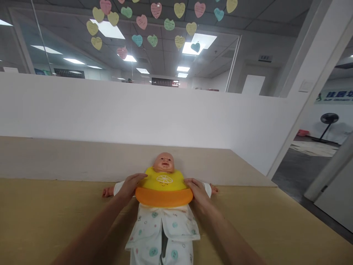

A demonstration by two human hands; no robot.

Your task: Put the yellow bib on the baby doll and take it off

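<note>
A baby doll point(163, 163) lies on its back, head toward the wall and arms stretched out sideways. Over its chest is a yellow silicone bib point(164, 184) with a white citrus-slice print and an orange catch pocket point(164, 197) along the bottom. My left hand point(131, 186) is closed on the bib's left edge, fingertips on its upper side. At the opposite edge, my right hand point(198, 189) grips the bib in the same way; both thumbs are largely hidden. White printed clothes point(179, 224) cover the doll's body and legs.
The doll rests on a wood-toned table point(66, 217), with a paler raised strip point(68, 158) behind. A white wall point(132, 114) and a window with heart-shaped notes point(156, 10) rise beyond. At right, a doorway shows a black fan point(329, 118).
</note>
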